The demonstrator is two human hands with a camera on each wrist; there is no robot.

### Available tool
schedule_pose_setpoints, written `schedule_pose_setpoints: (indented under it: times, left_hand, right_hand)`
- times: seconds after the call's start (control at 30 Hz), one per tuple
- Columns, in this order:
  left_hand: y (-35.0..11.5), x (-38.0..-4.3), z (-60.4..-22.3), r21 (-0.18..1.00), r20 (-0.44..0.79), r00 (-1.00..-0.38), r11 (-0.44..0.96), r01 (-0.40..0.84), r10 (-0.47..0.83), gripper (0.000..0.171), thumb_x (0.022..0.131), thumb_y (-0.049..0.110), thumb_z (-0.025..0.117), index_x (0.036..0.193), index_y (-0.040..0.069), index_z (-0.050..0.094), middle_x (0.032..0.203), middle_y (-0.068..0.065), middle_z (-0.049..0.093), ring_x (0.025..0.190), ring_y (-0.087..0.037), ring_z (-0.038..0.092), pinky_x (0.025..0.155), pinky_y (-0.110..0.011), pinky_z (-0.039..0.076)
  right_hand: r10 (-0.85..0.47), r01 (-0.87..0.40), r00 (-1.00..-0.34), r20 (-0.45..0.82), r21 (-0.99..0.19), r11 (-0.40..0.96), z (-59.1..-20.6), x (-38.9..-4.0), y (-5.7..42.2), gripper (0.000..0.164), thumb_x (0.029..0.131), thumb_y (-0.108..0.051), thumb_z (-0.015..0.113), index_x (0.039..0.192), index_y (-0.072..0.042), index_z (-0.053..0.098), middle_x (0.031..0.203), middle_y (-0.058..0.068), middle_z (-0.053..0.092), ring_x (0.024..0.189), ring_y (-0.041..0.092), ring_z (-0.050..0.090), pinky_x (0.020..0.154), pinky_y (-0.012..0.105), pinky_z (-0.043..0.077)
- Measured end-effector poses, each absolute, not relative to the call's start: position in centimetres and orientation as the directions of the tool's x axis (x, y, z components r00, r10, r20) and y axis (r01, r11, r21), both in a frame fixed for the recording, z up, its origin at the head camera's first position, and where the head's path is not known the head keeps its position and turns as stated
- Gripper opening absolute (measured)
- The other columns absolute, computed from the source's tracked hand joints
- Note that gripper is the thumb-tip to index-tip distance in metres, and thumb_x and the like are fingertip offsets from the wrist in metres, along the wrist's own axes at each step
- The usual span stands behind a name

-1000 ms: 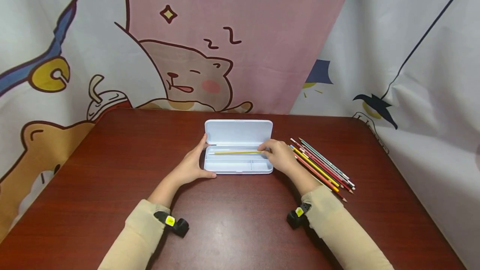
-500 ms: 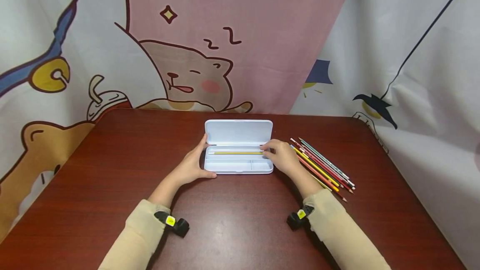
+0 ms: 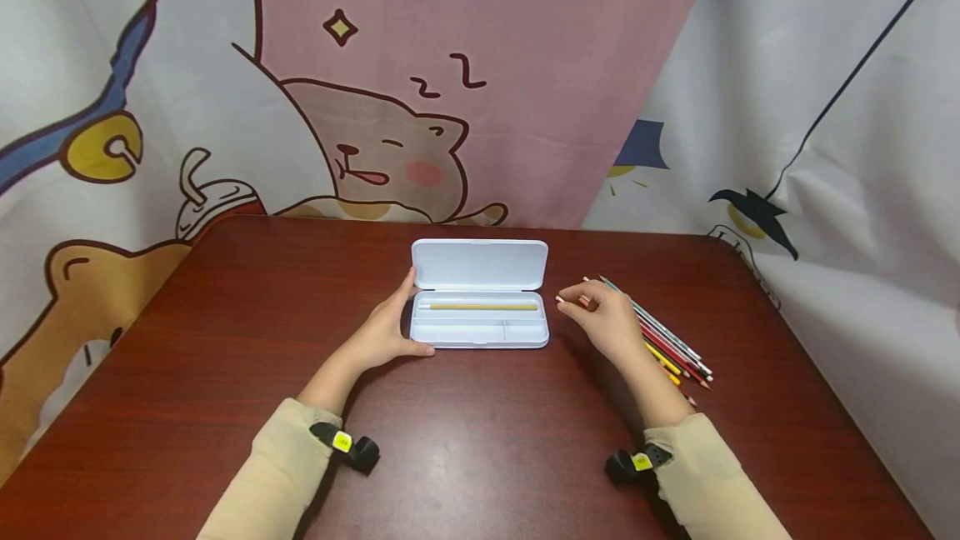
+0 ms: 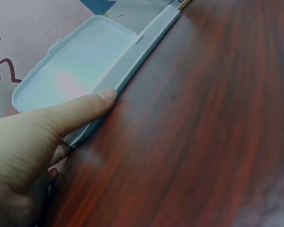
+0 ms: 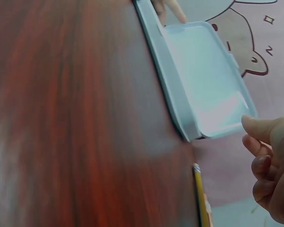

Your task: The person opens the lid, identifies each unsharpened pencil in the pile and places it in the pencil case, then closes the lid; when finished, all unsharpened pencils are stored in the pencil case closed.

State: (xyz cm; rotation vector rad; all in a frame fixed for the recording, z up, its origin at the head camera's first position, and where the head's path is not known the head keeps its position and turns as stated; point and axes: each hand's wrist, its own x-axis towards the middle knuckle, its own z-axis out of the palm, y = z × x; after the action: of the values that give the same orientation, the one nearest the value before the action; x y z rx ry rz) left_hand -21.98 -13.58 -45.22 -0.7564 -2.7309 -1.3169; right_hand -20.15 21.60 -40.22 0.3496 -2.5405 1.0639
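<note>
A white pencil case [image 3: 457,333] lies on the table with its lid [image 3: 480,264] raised at the back. One yellow pencil [image 3: 483,307] rests lengthwise in its rear compartment. My left hand [image 3: 384,328] grips the case's left end, thumb on the front wall and fingers at the far side, as the left wrist view partly shows. Right of the case, my right hand [image 3: 609,325] hovers by the pile of pencils [image 3: 670,342] and covers part of it. In the right wrist view its fingers [image 5: 261,165] are loosely curled, with nothing visible between them and the thumb.
The loose pile holds several pencils in red, yellow, white and teal, lying slantwise on the brown table [image 3: 480,440]. A yellow pencil [image 5: 199,194] from it shows in the right wrist view. A printed curtain [image 3: 540,107] hangs behind the table's back edge.
My right hand has let go of the yellow pencil, which now lies in the case, and has moved right to the pile. My left hand stays on the case.
</note>
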Motion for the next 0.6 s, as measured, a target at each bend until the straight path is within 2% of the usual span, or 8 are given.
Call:
schedule_pose_setpoints:
  times: [0.03,0.1,0.27,0.6]
  left_hand:
    - [-13.6,-22.0,-45.2,0.731,0.219,-0.882,0.528,0.431,0.417,0.133,0.059,0.019,0.093,0.154,0.008,0.001,0.139,-0.017,0.047,0.131,-0.027,0.038,0.109,-0.046,0.024]
    - [-13.5,-22.0,-45.2,0.731,0.22,-0.881,0.528,0.433,0.418,0.133,0.059,0.019,0.093,0.154,0.007,0.001,0.138,-0.017,0.048,0.13,-0.027,0.039,0.109,-0.046,0.024]
    - [-13.5,-21.9,-45.1,0.728,0.221,-0.882,0.532,0.434,0.416,0.133,0.059,0.019,0.093,0.154,0.007,0.001,0.139,-0.017,0.048,0.131,-0.028,0.038,0.109,-0.046,0.024]
    - [-13.5,-21.8,-45.0,0.738,0.2,-0.89,0.535,0.413,0.411,0.133,0.06,0.02,0.093,0.154,0.01,0.0,0.141,-0.018,0.046,0.133,-0.028,0.036,0.109,-0.047,0.023]
  right_hand:
    - [-0.078,-0.364,-0.899,0.431,-0.637,0.68,-40.1,-19.9,22.0,0.014,0.078,-0.008,0.08,0.091,-0.006,0.076,0.086,0.005,0.07,0.073,0.024,0.058,0.057,0.025,0.042]
    - [-0.061,-0.362,-0.895,0.441,-0.64,0.678,-39.9,-19.3,22.7,0.015,0.077,-0.008,0.08,0.091,-0.006,0.075,0.089,0.005,0.07,0.062,0.018,0.052,0.052,0.023,0.04]
    - [-0.013,-0.323,-0.896,0.444,-0.631,0.705,-39.8,-17.8,24.4,0.014,0.078,-0.009,0.08,0.09,-0.008,0.076,0.081,0.001,0.066,0.056,0.013,0.045,0.045,0.023,0.035]
    - [0.012,-0.28,-0.904,0.428,-0.614,0.738,-40.5,-15.4,27.1,0.016,0.074,-0.009,0.082,0.089,-0.008,0.075,0.075,0.002,0.063,0.053,0.011,0.045,0.044,0.022,0.034]
